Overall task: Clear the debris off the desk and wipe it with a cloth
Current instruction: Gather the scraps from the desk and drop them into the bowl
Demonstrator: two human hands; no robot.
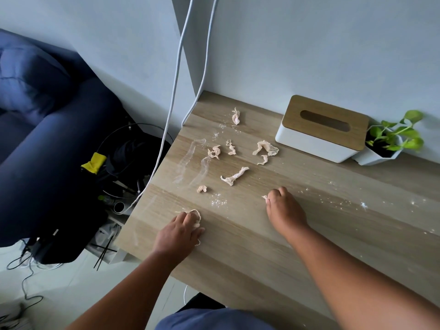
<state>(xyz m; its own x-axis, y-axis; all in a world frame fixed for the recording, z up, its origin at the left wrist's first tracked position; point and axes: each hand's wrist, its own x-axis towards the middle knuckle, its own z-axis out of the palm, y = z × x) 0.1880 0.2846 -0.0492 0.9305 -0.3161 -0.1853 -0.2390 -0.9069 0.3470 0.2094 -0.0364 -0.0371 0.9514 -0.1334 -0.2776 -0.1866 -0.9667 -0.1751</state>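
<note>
Several crumpled pale tissue scraps lie on the wooden desk (238, 234), among them a long twisted scrap (234, 176), a small ball (202, 188) and a far scrap (236, 116). White powder (217, 201) is sprinkled across the top, with smear streaks (190, 163) at the left. My left hand (178, 231) rests near the front left edge, its fingers closed over a tissue scrap (196, 216). My right hand (284, 208) lies at mid-desk, fingers curled around a small scrap (265, 197) that peeks out by the thumb.
A white tissue box with a wooden lid (321, 129) and a small potted plant (390, 141) stand against the wall at the back right. White cables (176, 91) hang past the desk's left edge. A dark blue sofa (47, 139) and floor clutter sit to the left.
</note>
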